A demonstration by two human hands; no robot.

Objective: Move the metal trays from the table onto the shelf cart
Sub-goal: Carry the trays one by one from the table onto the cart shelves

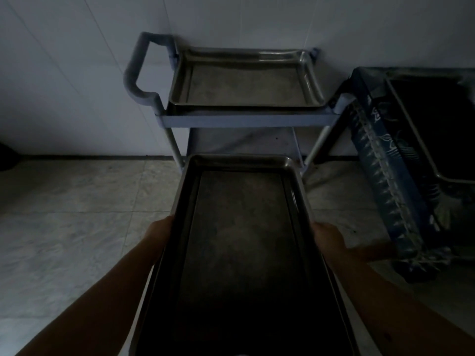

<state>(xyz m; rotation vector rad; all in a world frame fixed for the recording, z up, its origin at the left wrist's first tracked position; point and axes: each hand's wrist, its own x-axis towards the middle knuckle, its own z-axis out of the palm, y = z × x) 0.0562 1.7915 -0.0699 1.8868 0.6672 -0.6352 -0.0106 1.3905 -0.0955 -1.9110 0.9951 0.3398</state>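
I hold a long dark metal tray (241, 253) lengthwise in front of me, above the floor. My left hand (159, 236) grips its left rim and my right hand (327, 240) grips its right rim. Its far end points at the grey shelf cart (246, 119) standing against the wall. A second metal tray (244, 80) lies flat on the cart's top shelf. The cart's lower shelf (244, 142) shows behind the held tray's far edge. The room is dim.
The cart's curved handle (140, 70) sticks out on its left. At the right stands a table with a blue patterned cloth (385, 176) and another dark tray (442, 129) on it. Pale tiled floor (77, 214) spreads to the left.
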